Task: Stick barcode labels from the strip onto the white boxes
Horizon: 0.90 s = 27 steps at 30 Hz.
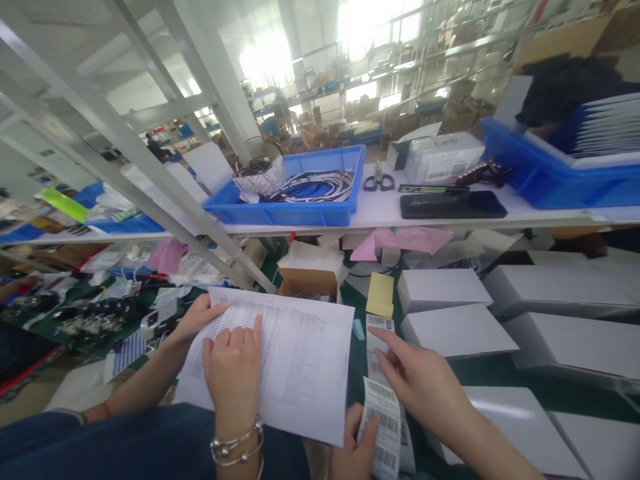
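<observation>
My left hand (356, 440), at the bottom edge, is closed on a strip of barcode labels (383, 423), thumb on top. My right hand (425, 380) reaches in from the right. Its index finger is stretched onto another printed label piece (375, 343) lying above the strip, and its thumb is apart from it; no object shows in its grasp. To my left, a co-worker's hand (197, 320) holds a printed sheet (300, 373) with columns of text. A second co-worker's hand (233, 373), with bracelets at the wrist, points at the sheet.
White boxes (457, 330) fill the right of the green table. Yellow sticky notes (380, 293) lie above the labels, near an open cardboard box (307, 281). The shelf above carries a blue tray (285, 213) of cables, scissors (379, 180) and a black phone (453, 205).
</observation>
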Tool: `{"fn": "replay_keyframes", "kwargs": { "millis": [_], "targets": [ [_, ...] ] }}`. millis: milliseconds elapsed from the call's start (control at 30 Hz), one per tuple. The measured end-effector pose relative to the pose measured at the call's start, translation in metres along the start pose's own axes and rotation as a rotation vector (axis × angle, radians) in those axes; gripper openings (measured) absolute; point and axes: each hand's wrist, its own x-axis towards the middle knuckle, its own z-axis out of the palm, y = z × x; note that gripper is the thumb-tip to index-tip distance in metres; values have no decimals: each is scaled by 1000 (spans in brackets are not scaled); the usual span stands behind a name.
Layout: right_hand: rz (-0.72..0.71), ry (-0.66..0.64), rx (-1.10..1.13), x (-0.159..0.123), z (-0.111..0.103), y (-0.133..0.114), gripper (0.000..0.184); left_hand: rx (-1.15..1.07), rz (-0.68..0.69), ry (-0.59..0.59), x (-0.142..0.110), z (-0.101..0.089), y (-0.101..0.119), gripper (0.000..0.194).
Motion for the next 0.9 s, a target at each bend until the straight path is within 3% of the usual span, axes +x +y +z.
{"fn": "replay_keyframes", "kwargs": {
  "millis": [67,133,233,433,533,700,900],
  "targets": [
    [67,20,105,-11,-6,26,42,-9,0,27,-15,74,-45,34],
    [149,31,239,-23,-12,50,43,-36,8,63,-26,143,-85,44],
    [273,72,470,-42,-22,79,45,-96,49,144,-32,211,-112,58],
    [443,-180,1045,-69,-40,115,44,-139,110,97,-25,271,-98,43],
    [502,-185,1299,-77,-49,133,37,-97,149,84,-23,304,-95,35],
    [549,-295,1469,-88,-69,163,32,-213,177,171,-27,346,-98,23],
    [640,-430,1584,-97,-90,176,37,-256,176,269,-34,375,-95,19]
  ]
}}
